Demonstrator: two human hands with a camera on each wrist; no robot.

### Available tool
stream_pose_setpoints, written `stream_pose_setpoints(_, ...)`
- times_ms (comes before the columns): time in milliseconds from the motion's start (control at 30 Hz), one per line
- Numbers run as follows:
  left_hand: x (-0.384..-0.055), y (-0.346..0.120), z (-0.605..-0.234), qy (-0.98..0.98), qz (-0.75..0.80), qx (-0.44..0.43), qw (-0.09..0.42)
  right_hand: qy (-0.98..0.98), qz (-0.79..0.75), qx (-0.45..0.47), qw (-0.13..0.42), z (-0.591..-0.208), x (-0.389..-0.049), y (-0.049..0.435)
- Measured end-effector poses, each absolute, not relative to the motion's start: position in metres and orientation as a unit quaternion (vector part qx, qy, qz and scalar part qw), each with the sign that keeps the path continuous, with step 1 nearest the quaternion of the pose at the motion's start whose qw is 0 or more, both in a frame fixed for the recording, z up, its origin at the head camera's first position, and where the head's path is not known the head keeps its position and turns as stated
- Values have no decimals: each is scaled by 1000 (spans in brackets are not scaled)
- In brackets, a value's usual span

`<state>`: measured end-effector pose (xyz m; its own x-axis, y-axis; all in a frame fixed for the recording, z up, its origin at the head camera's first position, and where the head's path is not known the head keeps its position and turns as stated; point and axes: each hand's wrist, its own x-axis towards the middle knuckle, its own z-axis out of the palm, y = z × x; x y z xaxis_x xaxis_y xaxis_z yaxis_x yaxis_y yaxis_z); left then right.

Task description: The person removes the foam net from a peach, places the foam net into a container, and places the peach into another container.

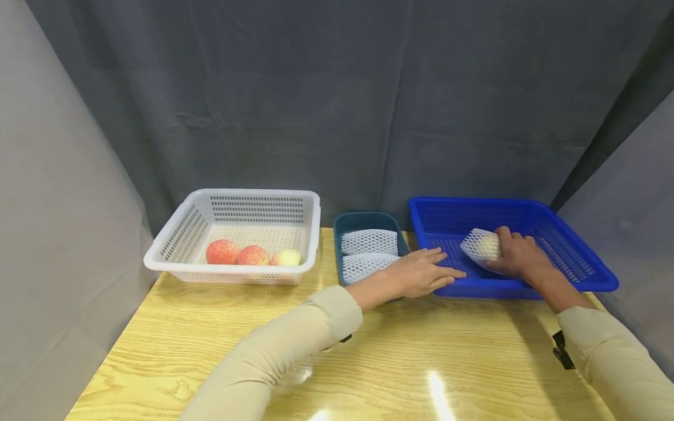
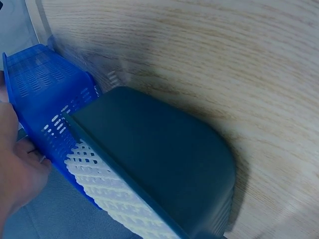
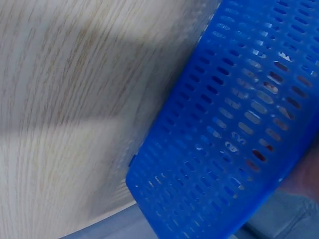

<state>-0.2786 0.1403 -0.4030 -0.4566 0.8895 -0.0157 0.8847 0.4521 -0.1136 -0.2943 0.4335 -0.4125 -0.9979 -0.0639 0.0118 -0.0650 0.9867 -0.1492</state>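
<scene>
In the head view, my right hand (image 1: pixel 518 254) reaches into the blue basket (image 1: pixel 442 289) and grips a pale peach (image 1: pixel 488 248) wrapped in a white foam net (image 1: pixel 472 241). The net's loose end points left. My left hand (image 1: pixel 423 273) lies over the basket's front left corner, fingers stretched out toward the right at the rim. In the left wrist view, this hand (image 2: pixel 20 169) shows beside the basket's rim. The right wrist view has mostly the basket's slotted wall (image 3: pixel 219 129), which hides nearly all of the right hand and the peach.
A dark green bin (image 1: pixel 367 220) with white foam nets (image 1: pixel 370 242) stands between the baskets, partly behind my left forearm. On the left, a white basket (image 1: pixel 231 272) holds two red peaches (image 1: pixel 222 252) and a pale one (image 1: pixel 286 257). Grey curtains (image 1: pixel 316 105) enclose the wooden table (image 1: pixel 210 327).
</scene>
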Motion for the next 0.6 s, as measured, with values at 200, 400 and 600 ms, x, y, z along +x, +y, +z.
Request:
stream_pose_setpoints(200,-279,140,-404,-852,46,-521,20,-994,93,45,29,-403,-291,429)
stream_pose_setpoints(400,-279,140,-405,-848,41,-527,31,-991,122,44,43,-393,-286,427)
stream_pose_setpoints(600,-279,140,-404,-847,46,-529,34,-987,132,55,71,-384,-281,423)
